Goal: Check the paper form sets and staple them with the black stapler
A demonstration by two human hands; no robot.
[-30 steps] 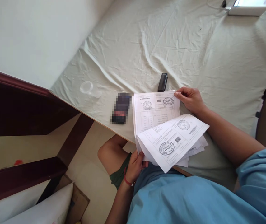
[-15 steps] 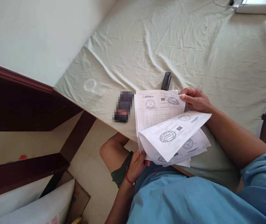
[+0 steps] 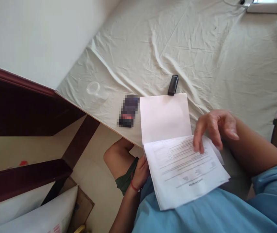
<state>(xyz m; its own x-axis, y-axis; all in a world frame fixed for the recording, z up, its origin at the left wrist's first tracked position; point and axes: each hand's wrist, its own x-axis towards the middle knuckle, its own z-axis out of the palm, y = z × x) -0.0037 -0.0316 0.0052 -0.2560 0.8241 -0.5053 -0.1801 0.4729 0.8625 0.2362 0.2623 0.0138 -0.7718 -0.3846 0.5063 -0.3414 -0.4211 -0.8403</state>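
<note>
Printed sheets [image 3: 182, 174] lie at the near edge of the cloth-covered counter [image 3: 201, 55], overlapping the lower part of a blank page [image 3: 165, 118] and reaching over the blue shirt [image 3: 167, 223]. Black oblong object [image 3: 173, 85] touches or nearly touches the page's top edge; pixelated item [image 3: 128, 111] just left of the page.

Risks (judged): sheets overhang the counter edge, so weak support at the left hand [image 3: 142, 170] could let them slide off. Right-hand edges do not line up; a hurried sweep could crease one sheet or catch two together.

Pose: right hand [image 3: 212, 129] over the sheets' upper right, forearm [image 3: 257, 149] slanting in from the right; fingers spread, pointing down, gripping nothing visible. Blurred; contact with paper cannot be told. Left hand low at the sheets' left edge, wrist below it; fingers mostly hidden by paper, grip cannot be told
</note>
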